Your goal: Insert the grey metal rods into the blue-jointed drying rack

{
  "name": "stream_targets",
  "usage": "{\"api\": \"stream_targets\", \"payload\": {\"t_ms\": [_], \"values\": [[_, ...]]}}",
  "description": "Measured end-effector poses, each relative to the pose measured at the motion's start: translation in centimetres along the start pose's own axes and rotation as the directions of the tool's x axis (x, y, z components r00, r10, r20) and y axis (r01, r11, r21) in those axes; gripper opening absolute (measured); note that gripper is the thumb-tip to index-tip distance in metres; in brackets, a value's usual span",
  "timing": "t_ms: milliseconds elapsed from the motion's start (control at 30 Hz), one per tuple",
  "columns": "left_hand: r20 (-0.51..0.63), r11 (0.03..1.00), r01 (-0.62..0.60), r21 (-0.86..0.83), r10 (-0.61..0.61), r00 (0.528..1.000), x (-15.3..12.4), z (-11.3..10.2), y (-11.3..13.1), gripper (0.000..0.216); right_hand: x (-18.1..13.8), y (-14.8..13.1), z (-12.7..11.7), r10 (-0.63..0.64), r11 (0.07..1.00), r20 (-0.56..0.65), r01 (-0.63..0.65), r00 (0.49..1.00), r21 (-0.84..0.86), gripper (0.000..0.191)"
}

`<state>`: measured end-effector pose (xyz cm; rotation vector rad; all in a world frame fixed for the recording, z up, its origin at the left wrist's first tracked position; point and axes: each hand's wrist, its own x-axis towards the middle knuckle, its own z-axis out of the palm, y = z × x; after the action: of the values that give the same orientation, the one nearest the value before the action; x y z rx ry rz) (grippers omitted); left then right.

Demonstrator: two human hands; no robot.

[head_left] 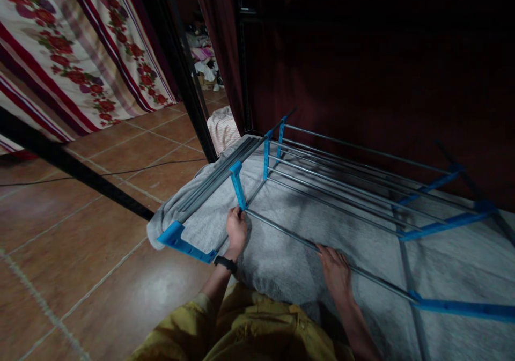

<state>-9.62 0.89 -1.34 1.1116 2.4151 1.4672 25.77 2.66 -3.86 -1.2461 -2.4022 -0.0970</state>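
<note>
A partly built rack of grey metal tubes and blue plastic brackets lies across a grey blanket [281, 264]. My left hand [236, 226] is closed around the lower end of a blue bracket [238, 185], where a tube joins it. Along that long metal tube [281, 229], my right hand [335, 267] grips it near its middle. The tube's far end meets another blue bracket [462, 306] at the right. Several parallel tubes [338, 176] run between the other brackets behind. Nearest my left wrist is a separate-looking blue bracket [187, 245] at the blanket's edge.
Loose grey tubes [217, 181] lie bundled along the blanket's left side. Dark metal posts [189, 71] and a slanting bar [80, 168] frame the left. A black cable [132, 172] crosses the tiled floor [120, 275]. A flowered curtain [76, 55] hangs beyond.
</note>
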Motion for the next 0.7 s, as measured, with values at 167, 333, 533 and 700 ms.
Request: {"api": "stream_targets", "payload": {"t_ms": [167,333,533,700], "values": [[0.009,1.000,0.006,0.003,-0.006,1.000,0.06,0.08,-0.25,0.026,0.07,0.12,-0.11,-0.007,1.000,0.026,0.007,1.000,0.003,0.033],[0.007,1.000,0.015,0.010,-0.015,1.000,0.09,0.19,-0.35,0.026,0.16,0.17,-0.19,-0.020,1.000,0.016,0.019,1.000,0.017,0.033],[0.002,1.000,0.013,0.012,-0.013,1.000,0.07,0.04,-0.22,0.026,0.20,0.18,-0.14,-0.015,1.000,0.010,0.015,1.000,0.025,0.033],[0.000,1.000,0.016,0.018,-0.016,1.000,0.06,-0.03,-0.09,0.026,0.19,0.14,-0.14,-0.012,0.999,0.017,0.012,1.000,0.032,0.033]]}}
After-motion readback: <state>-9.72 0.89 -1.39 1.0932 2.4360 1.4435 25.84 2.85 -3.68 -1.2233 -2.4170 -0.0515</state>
